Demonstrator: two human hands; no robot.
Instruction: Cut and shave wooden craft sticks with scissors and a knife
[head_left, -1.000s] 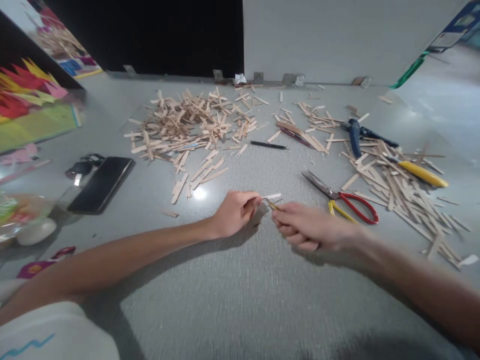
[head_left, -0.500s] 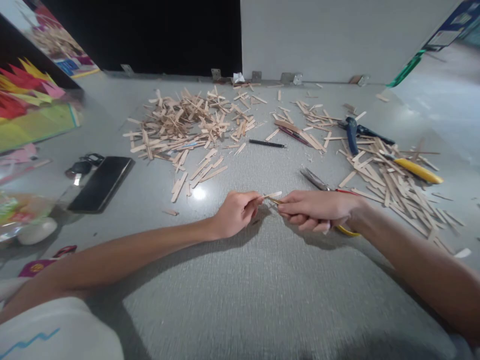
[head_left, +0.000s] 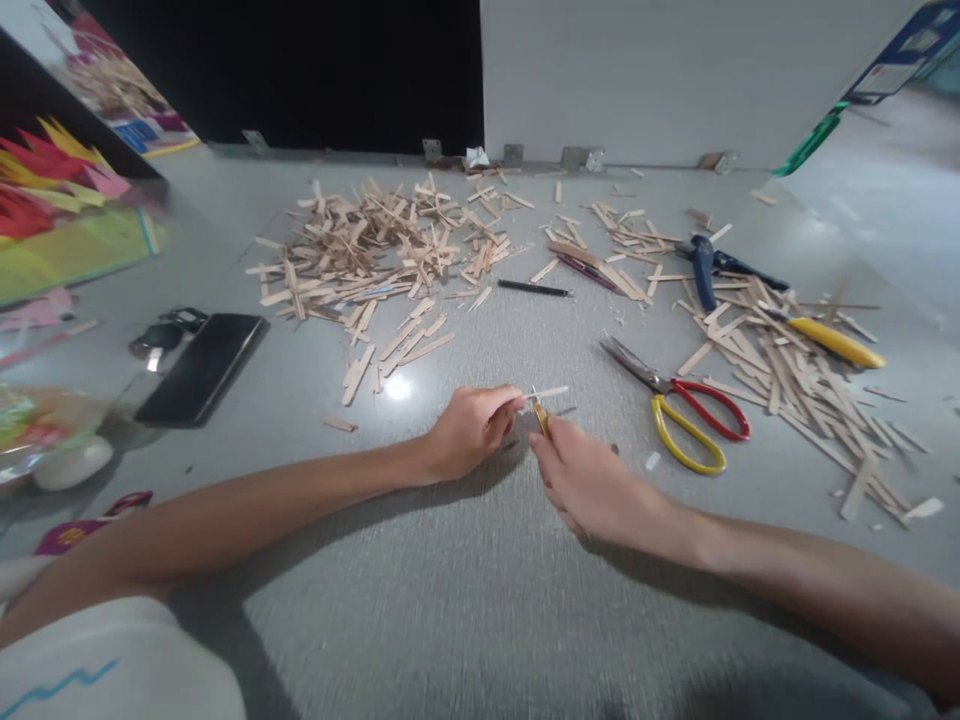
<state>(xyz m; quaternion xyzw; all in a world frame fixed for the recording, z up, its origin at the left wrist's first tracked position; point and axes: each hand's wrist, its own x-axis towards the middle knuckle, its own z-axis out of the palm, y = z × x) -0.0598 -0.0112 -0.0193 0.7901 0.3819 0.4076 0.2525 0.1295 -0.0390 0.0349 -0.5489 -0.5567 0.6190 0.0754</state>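
My left hand (head_left: 471, 432) pinches a thin wooden stick (head_left: 549, 393) that points to the right, just above the grey table (head_left: 480, 590). My right hand (head_left: 592, 485) holds a small yellow-handled tool (head_left: 540, 415) whose tip meets the stick from below. Red-and-yellow scissors (head_left: 679, 410) lie on the table just right of my hands. A big heap of wooden sticks (head_left: 375, 250) lies farther back on the left, and another heap of sticks (head_left: 780, 350) on the right.
A black phone (head_left: 202, 365) and keys (head_left: 161, 335) lie at the left. A black pen (head_left: 535, 289), blue-handled pliers (head_left: 706, 270) and a yellow-handled tool (head_left: 832, 342) sit among the sticks. Coloured paper (head_left: 60, 210) lies at the far left. A wall closes the back.
My right hand has pulled back toward me and turned, bringing the small tool upright under the stick. The scissors it covered half a second ago are in full view again.
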